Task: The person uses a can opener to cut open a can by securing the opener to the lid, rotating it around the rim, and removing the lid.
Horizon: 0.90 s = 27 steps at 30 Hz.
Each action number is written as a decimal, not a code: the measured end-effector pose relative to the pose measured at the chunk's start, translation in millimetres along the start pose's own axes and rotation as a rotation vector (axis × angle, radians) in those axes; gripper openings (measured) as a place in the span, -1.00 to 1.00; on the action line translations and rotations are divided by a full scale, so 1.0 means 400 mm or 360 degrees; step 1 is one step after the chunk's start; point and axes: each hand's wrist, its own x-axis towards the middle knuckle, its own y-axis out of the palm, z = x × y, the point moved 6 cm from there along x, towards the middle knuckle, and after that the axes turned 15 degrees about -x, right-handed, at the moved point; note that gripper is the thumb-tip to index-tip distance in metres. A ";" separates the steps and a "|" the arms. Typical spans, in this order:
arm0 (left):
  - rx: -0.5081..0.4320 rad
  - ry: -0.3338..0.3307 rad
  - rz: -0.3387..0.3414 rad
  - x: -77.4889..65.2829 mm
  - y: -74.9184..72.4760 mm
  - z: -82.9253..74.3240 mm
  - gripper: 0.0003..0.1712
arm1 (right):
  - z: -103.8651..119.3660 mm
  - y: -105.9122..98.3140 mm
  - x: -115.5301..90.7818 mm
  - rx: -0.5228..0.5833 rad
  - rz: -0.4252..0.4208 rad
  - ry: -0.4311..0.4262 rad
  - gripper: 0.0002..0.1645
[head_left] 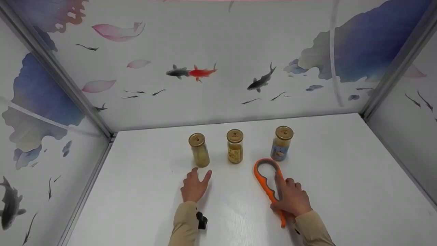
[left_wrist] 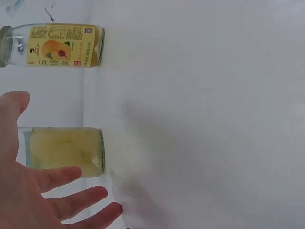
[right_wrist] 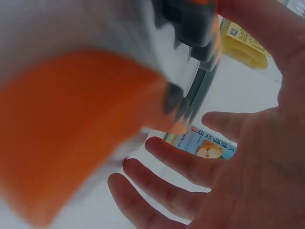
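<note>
Three glass jars with gold lids stand in a row: a pale-filled left jar (head_left: 200, 155), a yellow-labelled middle jar (head_left: 235, 150) and a blue-labelled right jar (head_left: 280, 150). My left hand (head_left: 194, 188) reaches toward the left jar, thumb and fingers spread apart. In the left wrist view, its fingers overlap the jar's lower part (left_wrist: 66, 148). Beside my right hand (head_left: 293, 198) is an orange jar opener (head_left: 263, 181) with a grey ridged inner edge. The right thumb crosses its handle, while the other fingers extend loosely along its right side. The blurred handle (right_wrist: 81, 119) fills much of the right wrist view.
The jars and opener are on a white table (head_left: 136, 191) enclosed by printed panels with fish and petals. The back panel (head_left: 218, 102) rises behind the jars. A small black object (head_left: 201, 220) sits beside the left sleeve.
</note>
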 end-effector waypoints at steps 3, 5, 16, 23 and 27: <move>-0.0083 -0.0029 -0.0032 0.012 -0.004 0.010 -0.20 | -0.017 0.000 -0.004 -0.0052 0.0031 -0.0003 0.21; -0.0114 -0.0023 -0.0058 0.022 -0.006 0.014 -0.24 | -0.028 -0.003 -0.006 -0.0108 0.0053 -0.0002 0.16; -0.0068 0.0018 -0.0109 0.083 -0.002 -0.001 -0.23 | -0.084 -0.033 -0.011 -0.0228 0.0034 -0.0051 -0.47; -0.0204 0.0010 -0.0096 0.142 -0.008 -0.020 -0.18 | -0.090 -0.037 0.008 -0.0195 0.0092 -0.0126 -0.58; -0.0351 -0.0046 -0.0109 0.172 -0.014 -0.021 -0.09 | -0.092 -0.029 0.017 -0.0223 0.0141 -0.0160 -0.57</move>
